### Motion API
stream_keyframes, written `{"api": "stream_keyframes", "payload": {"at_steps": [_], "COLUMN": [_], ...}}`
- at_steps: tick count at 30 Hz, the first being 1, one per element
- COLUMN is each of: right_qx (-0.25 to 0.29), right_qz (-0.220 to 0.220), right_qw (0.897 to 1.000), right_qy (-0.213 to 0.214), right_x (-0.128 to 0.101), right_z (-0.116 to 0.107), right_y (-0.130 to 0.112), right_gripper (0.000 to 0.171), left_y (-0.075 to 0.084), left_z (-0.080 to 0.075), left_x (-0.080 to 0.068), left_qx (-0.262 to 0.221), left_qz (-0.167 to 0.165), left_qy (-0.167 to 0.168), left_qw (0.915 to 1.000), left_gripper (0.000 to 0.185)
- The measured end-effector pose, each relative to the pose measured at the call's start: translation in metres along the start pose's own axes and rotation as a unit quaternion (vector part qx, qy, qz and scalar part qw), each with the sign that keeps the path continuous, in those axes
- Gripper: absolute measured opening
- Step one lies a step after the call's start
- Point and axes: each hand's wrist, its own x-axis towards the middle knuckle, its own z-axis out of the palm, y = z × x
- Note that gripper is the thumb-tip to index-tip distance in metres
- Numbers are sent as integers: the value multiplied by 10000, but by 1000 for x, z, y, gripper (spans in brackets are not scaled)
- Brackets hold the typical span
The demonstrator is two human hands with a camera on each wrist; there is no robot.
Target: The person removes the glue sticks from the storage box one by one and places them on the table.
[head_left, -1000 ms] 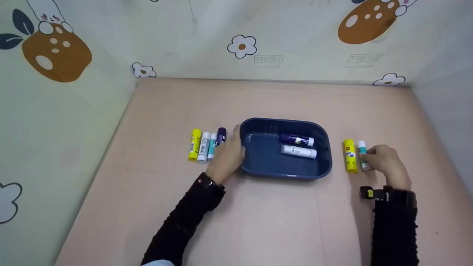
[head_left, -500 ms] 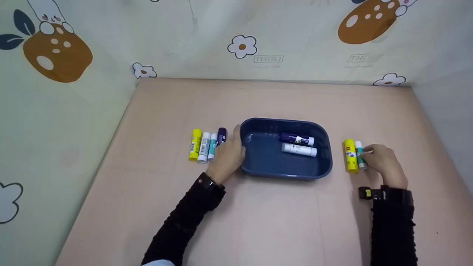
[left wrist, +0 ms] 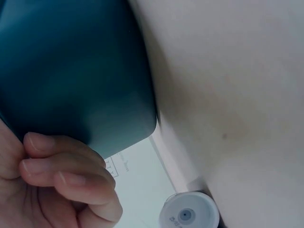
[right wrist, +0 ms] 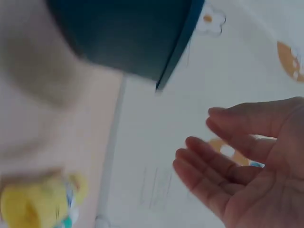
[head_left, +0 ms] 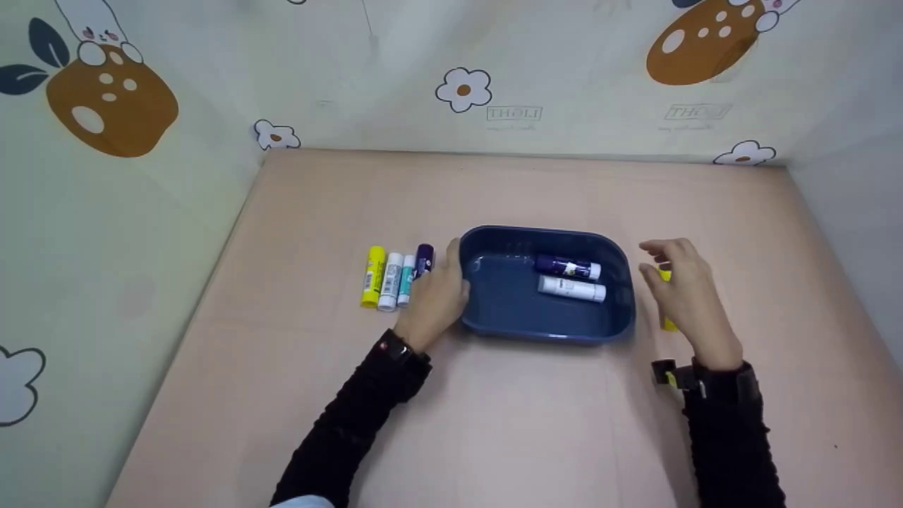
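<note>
A dark blue plastic tray [head_left: 504,307] holds a purple glue stick [head_left: 566,267] and a white glue stick [head_left: 571,288]. My left hand [head_left: 432,300] grips its left side, with curled fingers [left wrist: 71,161] by the outer wall in the left wrist view. My right hand [head_left: 681,296], fingers and thumb apart with nothing between them, hovers just right of the tray. Partly behind it lies a yellow glue stick [head_left: 669,323]. The right wrist view shows that yellow stick blurred, with a bit of teal glue stick [right wrist: 66,222] beside it.
Left of the tray lie a yellow glue stick [head_left: 372,276], a white one [head_left: 389,282], a teal-and-white one [head_left: 405,281] and a purple one [head_left: 423,259], in a row. Patterned walls [head_left: 367,92] border the table [head_left: 338,190] at the back and left.
My right hand pushed the teal-and-white glue stick left against the yellow one, let go and moved up and left toward the tray. The left hand and tray stay put.
</note>
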Motion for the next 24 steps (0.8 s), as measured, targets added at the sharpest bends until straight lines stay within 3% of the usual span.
{"api": "stream_keyframes", "payload": {"at_steps": [4, 7, 11, 17, 24], "right_qx": [118, -98, -674, -1595, -1875], "right_qz": [-484, -443, -395, -727, -817], "right_qw": [9985, 9971, 9942, 9817, 9734], "right_qy": [-228, -619, -734, -748, -1034], "right_x": [0, -2, -4, -7, -6], "right_z": [26, 44, 62, 71, 71], "right_y": [-15, -20, -21, -20, -20], "right_gripper": [27, 27, 29, 33, 33], "left_y": [0, 1, 1, 2, 1], "left_z": [-1, -1, -1, -1, 0], "left_x": [0, 0, 1, 1, -1], "left_qx": [-25, -80, -145, -57, -133], "left_qz": [-68, -102, -131, -113, -75], "left_qy": [-62, -135, -193, -134, -88], "left_qw": [10000, 9998, 9996, 9998, 9998], "left_gripper": [62, 62, 63, 62, 62]}}
